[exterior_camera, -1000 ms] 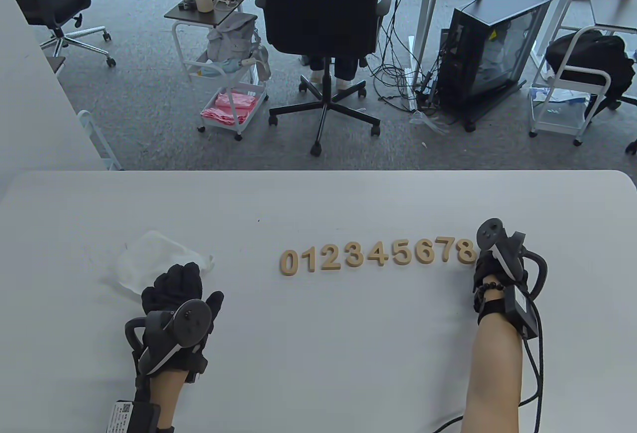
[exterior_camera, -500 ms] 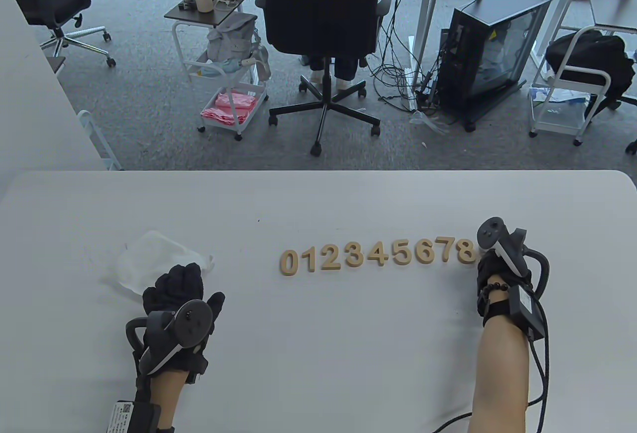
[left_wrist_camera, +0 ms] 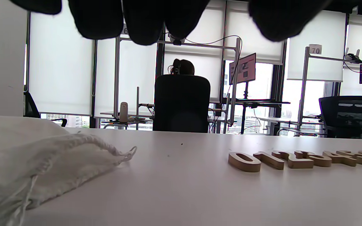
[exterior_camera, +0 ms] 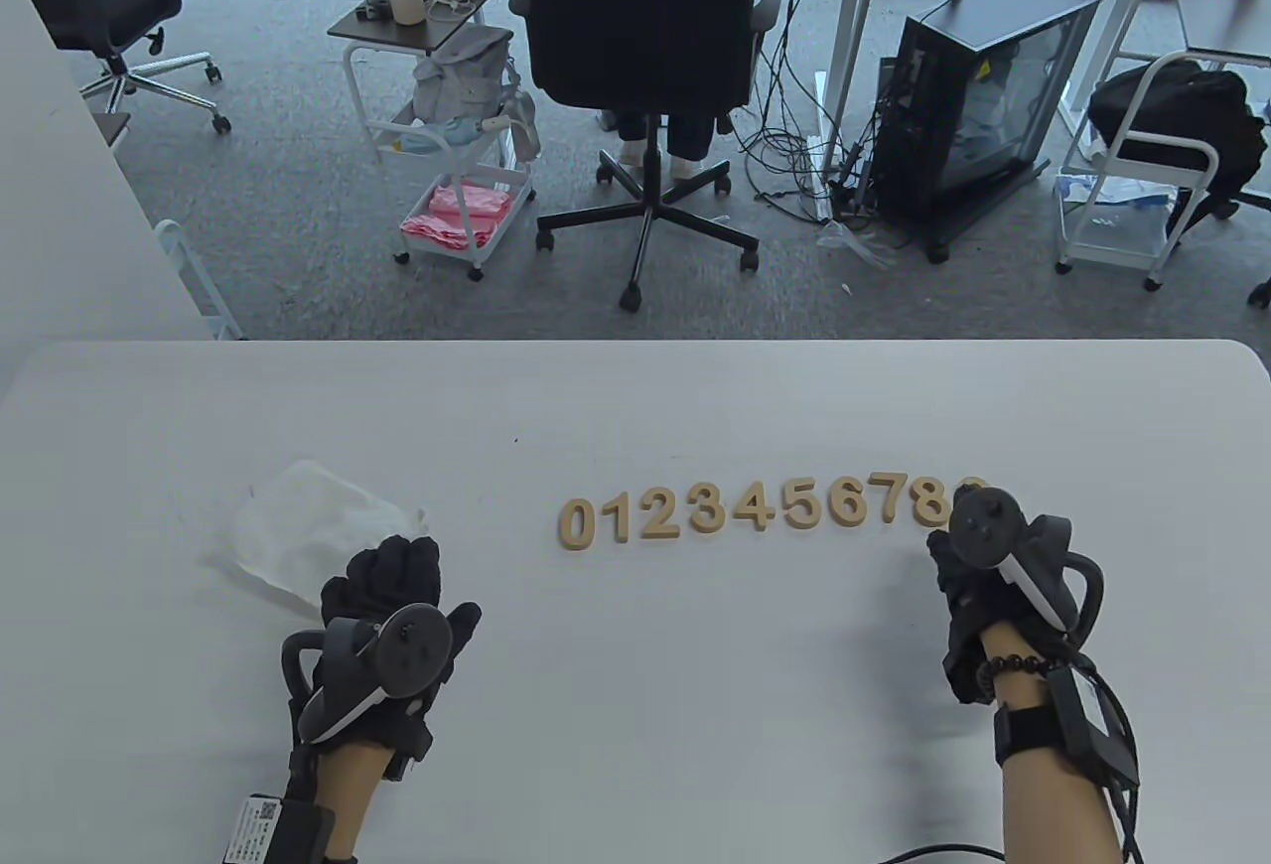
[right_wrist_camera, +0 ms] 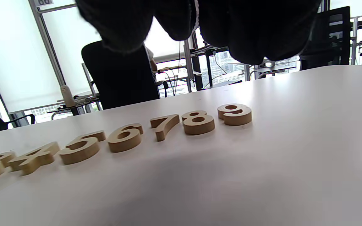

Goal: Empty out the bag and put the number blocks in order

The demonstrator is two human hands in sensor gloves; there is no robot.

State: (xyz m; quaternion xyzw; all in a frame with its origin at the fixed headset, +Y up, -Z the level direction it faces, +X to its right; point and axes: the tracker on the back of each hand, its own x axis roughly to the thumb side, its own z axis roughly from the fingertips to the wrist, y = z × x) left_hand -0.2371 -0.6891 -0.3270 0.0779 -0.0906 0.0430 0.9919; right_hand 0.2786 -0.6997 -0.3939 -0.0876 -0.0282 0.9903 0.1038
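Tan wooden number blocks (exterior_camera: 765,509) lie flat in a row on the white table (exterior_camera: 635,387), reading 0 to 8. The 9 block (right_wrist_camera: 235,113) lies at the row's right end, just right of the 8 (right_wrist_camera: 198,121). In the table view the right tracker mostly hides the 9. My right hand (exterior_camera: 955,574) hovers just in front of the 9 and holds nothing. The white cloth bag (exterior_camera: 308,518) lies flat at the left and also shows in the left wrist view (left_wrist_camera: 42,157). My left hand (exterior_camera: 392,574) is at the bag's near right corner and holds nothing.
Beyond the table's far edge are a black office chair (exterior_camera: 640,30), a white trolley (exterior_camera: 447,149) and a computer tower (exterior_camera: 978,99). A cable (exterior_camera: 1087,695) trails from my right wrist.
My right hand has drawn back toward me from the row's right end, leaving the 9 beside the 8. My left hand has moved back and right, off the bag.
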